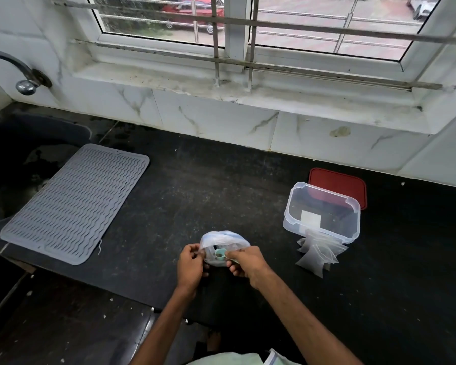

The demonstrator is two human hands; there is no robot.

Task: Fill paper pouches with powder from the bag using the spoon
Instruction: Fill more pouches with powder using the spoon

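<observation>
A thin white plastic bag of powder (223, 242) sits on the black counter (208, 188) near its front edge. My left hand (190, 267) pinches the bag's left rim. My right hand (245, 262) grips the handle of a pale green spoon (219, 254), whose bowl lies in the bag's mouth. Several small translucent pouches (317, 252) lie in a loose pile to the right, leaning against a clear box.
A clear plastic box (298, 219) stands at the right with one white pouch inside, and its red lid (337, 184) lies behind it. A grey ribbed mat (77, 201) covers the left counter beside a dark sink (16, 164) with a tap (27, 80).
</observation>
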